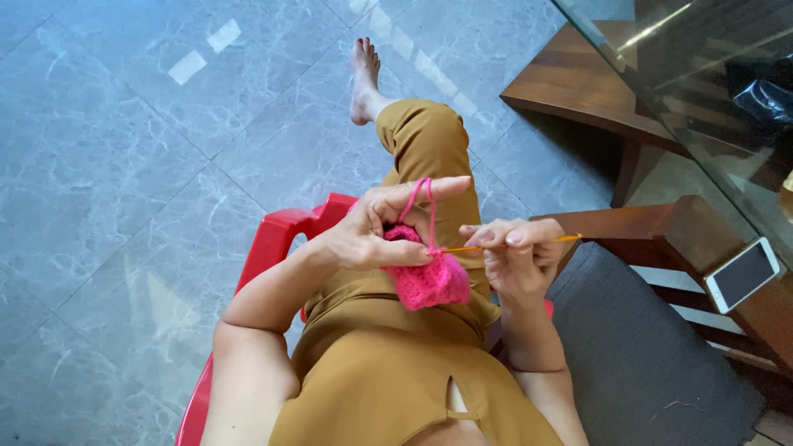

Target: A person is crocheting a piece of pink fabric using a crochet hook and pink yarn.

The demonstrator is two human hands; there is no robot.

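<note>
At the far left lies the grey marble-patterned tile floor (124,165), and on it stands the glossy red plastic chair (281,235) in which the person sits, wearing mustard-brown clothing, with one bare foot (363,78) stretched out on the tiles. Above the lap, the left hand (372,235) is curled around the top of a small pink crocheted piece of yarn (429,281), pinching it between thumb and fingers; its index finger is extended, and a strand of pink yarn (421,202) loops over that finger and runs down to the work. The crocheted piece hangs just below the left hand, between the two hands and over the thigh. Just to the right, the right hand (520,256) is closed in a narrow grip around a thin yellow-orange crochet hook (512,243), which lies nearly level; its tip reaches into the top of the pink piece, touching it, while its other end sticks out past the fingers to the right. Farther right is a dark grey cushion (636,347) on a brown wooden seat frame (661,223), and on the wooden arm rests a white-edged smartphone (742,274) with a dark screen. At the upper right stands a glass-topped table (702,74) on a wooden base.
</note>
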